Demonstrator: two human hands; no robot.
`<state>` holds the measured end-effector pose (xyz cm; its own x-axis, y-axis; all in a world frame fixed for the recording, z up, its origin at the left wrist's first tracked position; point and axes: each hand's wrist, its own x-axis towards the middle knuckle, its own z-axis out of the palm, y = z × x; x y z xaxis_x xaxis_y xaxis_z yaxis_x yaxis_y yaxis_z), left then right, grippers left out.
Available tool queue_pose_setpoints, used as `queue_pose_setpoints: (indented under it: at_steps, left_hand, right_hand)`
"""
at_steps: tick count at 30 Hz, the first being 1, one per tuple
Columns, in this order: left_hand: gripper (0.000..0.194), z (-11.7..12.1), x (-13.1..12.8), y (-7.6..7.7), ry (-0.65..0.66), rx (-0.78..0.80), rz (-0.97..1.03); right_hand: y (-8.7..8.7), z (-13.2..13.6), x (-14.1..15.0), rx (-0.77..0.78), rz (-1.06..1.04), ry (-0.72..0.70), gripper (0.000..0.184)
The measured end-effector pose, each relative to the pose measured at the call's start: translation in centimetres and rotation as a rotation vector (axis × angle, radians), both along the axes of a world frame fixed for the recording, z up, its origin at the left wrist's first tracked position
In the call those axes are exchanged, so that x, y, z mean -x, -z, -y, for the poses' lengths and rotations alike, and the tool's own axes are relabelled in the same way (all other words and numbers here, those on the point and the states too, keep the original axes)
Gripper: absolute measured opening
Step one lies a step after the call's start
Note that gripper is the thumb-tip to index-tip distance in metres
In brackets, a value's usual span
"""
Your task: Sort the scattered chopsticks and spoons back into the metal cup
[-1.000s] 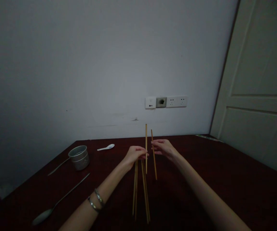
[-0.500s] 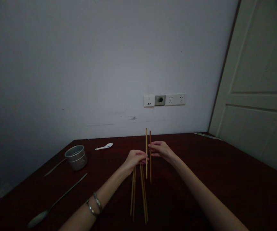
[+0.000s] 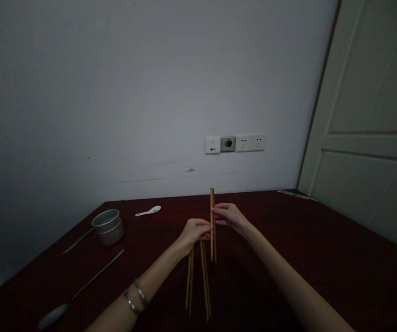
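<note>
Two upright chopsticks stand side by side, almost touching, above the table. My left hand is closed, its fingertips pinching the lighter one partway down. From the other side, my right hand is closed on the darker reddish one a little higher up. Below my left hand lie two pairs of chopsticks, a left pair and a right pair; their far ends are hidden behind that hand. Two metal bangles are on my left wrist.
To the left on the dark red table stands a grey metal cup. A long-handled metal spoon lies in front of it. A thin utensil sits beside the cup. Farther back is a white soup spoon. A wall with sockets borders the table.
The two upright chopsticks have come together: the lighter one moved slightly right and down, closing the gap to the darker one. The pairs on the table look the same.
</note>
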<state>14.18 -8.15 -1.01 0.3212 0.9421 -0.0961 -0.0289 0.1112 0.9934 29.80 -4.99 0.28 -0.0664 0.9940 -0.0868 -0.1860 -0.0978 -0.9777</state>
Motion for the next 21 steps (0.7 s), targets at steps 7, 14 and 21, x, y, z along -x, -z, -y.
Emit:
queue_pose_setpoints:
  at_steps: [7,14,21]
  left_hand:
    - [0.021,0.09,0.09,-0.01,0.015,0.007,0.018]
    - [0.021,0.27,0.0,-0.17,0.016,0.01,0.015]
    - [0.023,-0.17,0.2,0.41,0.039,-0.001,0.02]
  right_hand:
    - [-0.1,0.19,0.07,0.006,-0.005,-0.005,0.02]
    - [-0.2,0.26,0.14,0.041,-0.009,-0.001,0.019]
    - [0.14,0.03,0.0,0.055,-0.019,-0.015,0.019]
